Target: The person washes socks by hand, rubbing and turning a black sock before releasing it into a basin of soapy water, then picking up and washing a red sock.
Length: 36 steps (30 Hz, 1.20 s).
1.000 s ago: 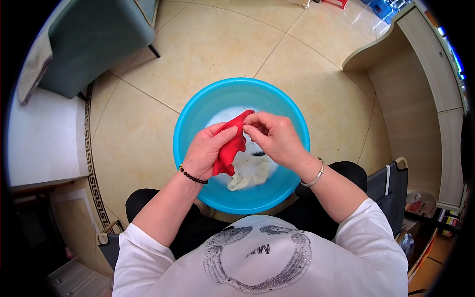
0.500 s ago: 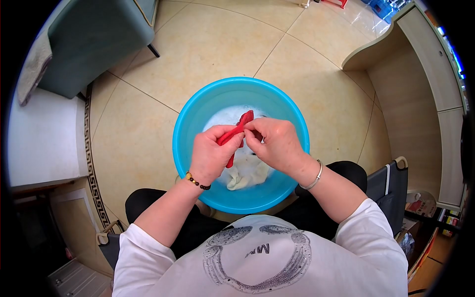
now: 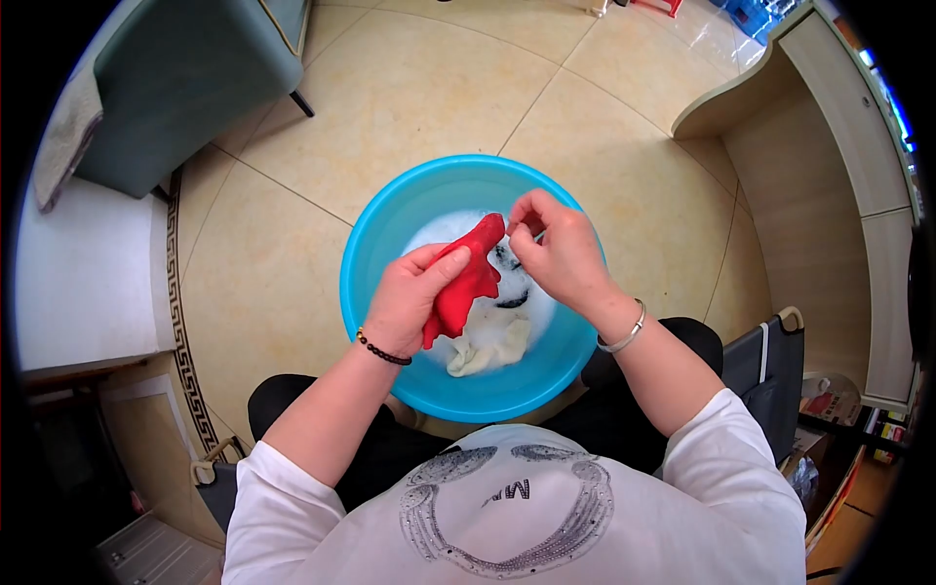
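My left hand (image 3: 417, 297) is closed on a wet red cloth (image 3: 470, 278), a small sock-like piece, with the thumb on top. Its narrow end points up and right, while the wider part hangs below the fingers. My right hand (image 3: 561, 249) is in a pinch just right of that narrow end; whether anything is between its fingertips is hidden. Both hands are above a blue basin (image 3: 372, 210) of foamy water. A cream cloth (image 3: 487, 349) lies in the suds near the basin's close side. Dark cloth (image 3: 512, 297) shows partly through the foam on the right.
The basin stands on beige floor tiles (image 3: 283, 224) between my knees. A grey-green padded seat (image 3: 190, 88) is at the upper left. A pale wooden cabinet (image 3: 819, 185) rises on the right. Behind it on the floor is a blue water bottle (image 3: 756, 18).
My right hand has moved right and slightly up, off the middle of the red cloth. The red cloth now spreads wider and hangs from my left hand, and more of the dark cloth shows.
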Available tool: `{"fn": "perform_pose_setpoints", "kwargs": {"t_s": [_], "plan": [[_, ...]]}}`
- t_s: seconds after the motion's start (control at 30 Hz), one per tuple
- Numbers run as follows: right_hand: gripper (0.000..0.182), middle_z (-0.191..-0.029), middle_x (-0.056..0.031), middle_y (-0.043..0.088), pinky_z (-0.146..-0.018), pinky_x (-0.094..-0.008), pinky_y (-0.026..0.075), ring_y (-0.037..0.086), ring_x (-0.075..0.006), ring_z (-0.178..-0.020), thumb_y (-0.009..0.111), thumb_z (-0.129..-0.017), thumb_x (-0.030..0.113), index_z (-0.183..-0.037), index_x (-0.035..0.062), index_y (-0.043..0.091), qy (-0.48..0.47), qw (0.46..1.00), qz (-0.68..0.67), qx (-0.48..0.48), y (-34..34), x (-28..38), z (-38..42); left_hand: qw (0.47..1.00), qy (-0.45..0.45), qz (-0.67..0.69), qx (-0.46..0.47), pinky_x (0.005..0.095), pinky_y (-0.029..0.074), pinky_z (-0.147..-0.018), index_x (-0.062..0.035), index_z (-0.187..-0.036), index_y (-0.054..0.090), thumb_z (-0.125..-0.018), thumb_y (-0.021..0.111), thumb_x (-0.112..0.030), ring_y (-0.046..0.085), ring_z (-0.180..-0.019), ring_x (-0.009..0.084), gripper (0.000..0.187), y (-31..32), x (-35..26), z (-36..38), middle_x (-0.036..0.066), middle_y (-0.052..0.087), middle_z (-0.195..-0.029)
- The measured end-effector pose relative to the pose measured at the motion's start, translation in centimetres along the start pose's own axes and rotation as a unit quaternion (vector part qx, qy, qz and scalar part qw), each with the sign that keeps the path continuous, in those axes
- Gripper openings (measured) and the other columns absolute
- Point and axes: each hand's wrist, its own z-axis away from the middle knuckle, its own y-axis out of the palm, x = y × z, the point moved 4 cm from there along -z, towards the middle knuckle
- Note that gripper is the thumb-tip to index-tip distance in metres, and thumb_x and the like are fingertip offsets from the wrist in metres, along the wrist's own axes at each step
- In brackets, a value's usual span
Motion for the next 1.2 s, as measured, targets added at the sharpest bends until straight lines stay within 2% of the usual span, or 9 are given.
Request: {"fn": "perform_pose_setpoints", "kwargs": {"t_s": [0.07,0.2,0.37,0.7,0.77,0.83,1.0,1.1,1.2], "plan": [[0.007,-0.068,-0.0117,0.062,-0.055,-0.0335,0.048,0.061,-0.024,-0.059,0.056,-0.081,0.007,-0.085,0.002,0.059,0.055,0.976,-0.195,0.077,0.7,0.2,0.4,0.995,-0.029,0.088,0.023,0.0248,0.051,-0.069,0.0051,-0.11,0.057,-0.093,0.057,-0.021,0.064,-0.082,0.0147,0.032,-0.3,0.1,-0.1,0.011,0.066,-0.095],[0.007,-0.071,-0.0121,0.062,-0.057,-0.0329,0.049,0.061,-0.0239,-0.062,0.057,-0.083,0.006,-0.087,0.0015,0.059,-0.002,0.98,-0.185,0.076,1.3,1.5,1.4,0.984,-0.056,0.161,0.048,0.0271,0.051,-0.068,0.0042,-0.11,0.056,-0.095,0.052,-0.025,0.062,-0.081,0.0151,0.033,-0.4,0.2,-0.1,0.009,0.064,-0.094],[0.01,-0.073,-0.0103,0.062,-0.057,-0.0346,0.048,0.062,-0.0264,-0.066,0.065,-0.078,0.008,-0.087,0.0046,0.06,-0.21,0.978,0.004,0.003,0.9,3.0,1.8,0.983,-0.067,0.17,0.012,0.0272,0.051,-0.067,0.0021,-0.107,0.057,-0.096,0.051,-0.027,0.06,-0.077,0.0142,0.031,-0.5,0.5,-0.1,0.006,0.062,-0.088],[0.014,-0.073,-0.0068,0.062,-0.054,-0.0331,0.048,0.061,-0.0238,-0.064,0.067,-0.07,0.004,-0.082,0.0068,0.061,-0.303,0.938,0.168,-0.031,1.7,3.3,2.3,0.994,-0.059,0.088,0.014,0.0262,0.052,-0.066,0.0011,-0.101,0.061,-0.096,0.05,-0.025,0.062,-0.074,0.0135,0.029,-0.7,0.9,-0.1,0.007,0.065,-0.091],[0.013,-0.06,-0.0052,0.051,-0.05,-0.0339,0.044,0.056,-0.0222,-0.056,0.063,-0.068,0.006,-0.067,0.0087,0.051,-0.333,0.926,0.166,-0.057,2.0,3.2,2.3,0.996,-0.055,0.063,0.014,0.0255,0.052,-0.065,0.0015,-0.1,0.061,-0.096,0.05,-0.026,0.062,-0.073,0.0129,0.029,-0.7,1.0,0.1,0.007,0.065,-0.09],[0.012,-0.063,-0.0059,0.055,-0.051,-0.0338,0.045,0.057,-0.0229,-0.058,0.065,-0.067,0.006,-0.072,0.0079,0.055,-0.313,0.935,0.163,-0.045,1.9,3.1,2.4,0.998,-0.038,-0.054,0.008,0.0237,0.051,-0.063,0.0033,-0.104,0.061,-0.095,0.053,-0.03,0.061,-0.07,0.0106,0.035,-0.8,1.0,0.2,0.006,0.065,-0.087],[0.009,-0.06,-0.0066,0.055,-0.049,-0.0362,0.044,0.057,-0.0236,-0.054,0.063,-0.069,0.008,-0.069,0.0078,0.053,-0.231,0.959,0.157,-0.05,0.7,2.3,1.0,0.998,-0.045,0.019,0.045,0.024,0.051,-0.064,0.0029,-0.103,0.06,-0.096,0.051,-0.029,0.061,-0.072,0.0112,0.034,-0.6,1.1,0.0,0.007,0.065,-0.088],[0.008,-0.067,-0.0092,0.064,-0.052,-0.0305,0.048,0.063,-0.0217,-0.058,0.062,-0.078,0.011,-0.078,0.0034,0.061,-0.04,0.999,0.021,0.012,-0.2,0.5,0.0,0.993,-0.051,0.095,0.043,0.0248,0.051,-0.065,0.0031,-0.103,0.06,-0.096,0.05,-0.028,0.062,-0.074,0.0121,0.033,-0.6,1.1,-0.2,0.008,0.065,-0.09],[0.01,-0.068,-0.01,0.064,-0.055,-0.0289,0.049,0.063,-0.0183,-0.059,0.064,-0.079,0.011,-0.08,0.0014,0.062,0.01,0.987,-0.119,0.105,0.3,1.4,0.6,0.991,-0.054,0.117,0.034,0.0257,0.052,-0.066,0.0038,-0.103,0.059,-0.097,0.049,-0.027,0.062,-0.075,0.0128,0.033,-0.3,0.5,0.1,0.01,0.065,-0.091]]}}
